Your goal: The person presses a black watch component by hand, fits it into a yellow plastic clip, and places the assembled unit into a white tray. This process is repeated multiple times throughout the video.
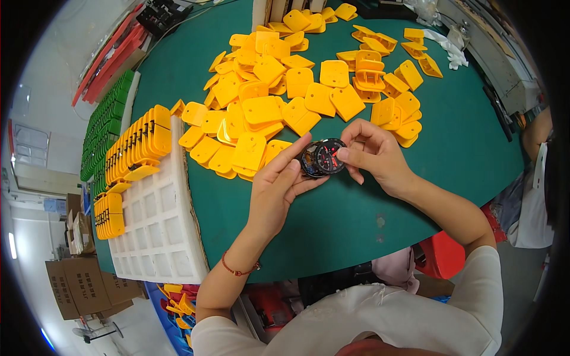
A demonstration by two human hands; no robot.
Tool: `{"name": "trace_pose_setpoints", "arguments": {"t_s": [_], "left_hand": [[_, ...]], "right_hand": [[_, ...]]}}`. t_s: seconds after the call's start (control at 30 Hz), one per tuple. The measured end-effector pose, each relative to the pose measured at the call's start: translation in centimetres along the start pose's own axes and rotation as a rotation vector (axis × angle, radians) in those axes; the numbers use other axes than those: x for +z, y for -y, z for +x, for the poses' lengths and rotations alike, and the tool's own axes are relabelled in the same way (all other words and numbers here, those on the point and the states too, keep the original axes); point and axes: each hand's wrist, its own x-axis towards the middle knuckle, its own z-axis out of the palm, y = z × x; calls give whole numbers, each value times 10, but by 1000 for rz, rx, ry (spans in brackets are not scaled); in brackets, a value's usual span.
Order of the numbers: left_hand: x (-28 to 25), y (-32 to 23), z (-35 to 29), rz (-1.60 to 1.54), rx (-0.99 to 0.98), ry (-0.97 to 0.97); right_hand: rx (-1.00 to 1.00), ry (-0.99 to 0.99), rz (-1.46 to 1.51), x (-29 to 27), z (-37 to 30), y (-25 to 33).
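Two bare hands are brought together over the green table point(338, 219). By the left hand point(276, 184), palm turned up, a round black dial assembly point(328, 158) is grasped: the thumb is laid along its left side and fingers are stretched above and beneath. It is made up of two discs, overlapping and offset, the right-hand one marked in red and white. The right hand point(380, 157) is curled from the other side, its thumb tip set at the right edge of the marked face; whether the rim is pinched or merely touched cannot be told. A thin red bracelet point(237, 273) is worn on the left wrist.

Just beyond the hands, many yellow plastic clips point(249, 110) are heaped loosely, some lying flat, others on edge, with smaller groups spread toward the upper right. At the left, a white gridded tray point(160, 219) is seen, with assembled yellow clips point(139, 142) lined up along its far-left side; past it, rows of green clips point(107, 133) are ranged. Farther up, red flat pieces point(113, 62) are stacked near a black device point(160, 18). Cardboard boxes point(80, 291) are piled on the floor at lower left, and a red stool point(442, 255) is partly hidden beneath the table's right side.
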Motion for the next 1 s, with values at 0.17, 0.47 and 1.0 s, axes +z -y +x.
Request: {"name": "trace_pose_setpoints", "arguments": {"t_s": [0.17, 0.47, 1.0], "left_hand": [[-1, 4, -1, 43, 2, 10], [-3, 6, -1, 61, 2, 39], [-2, 7, -2, 101, -4, 25]], "right_hand": [[20, -33, 11, 2, 0, 0], [40, -37, -11, 1, 1, 0], [42, -56, -57, 2, 1, -2]]}}
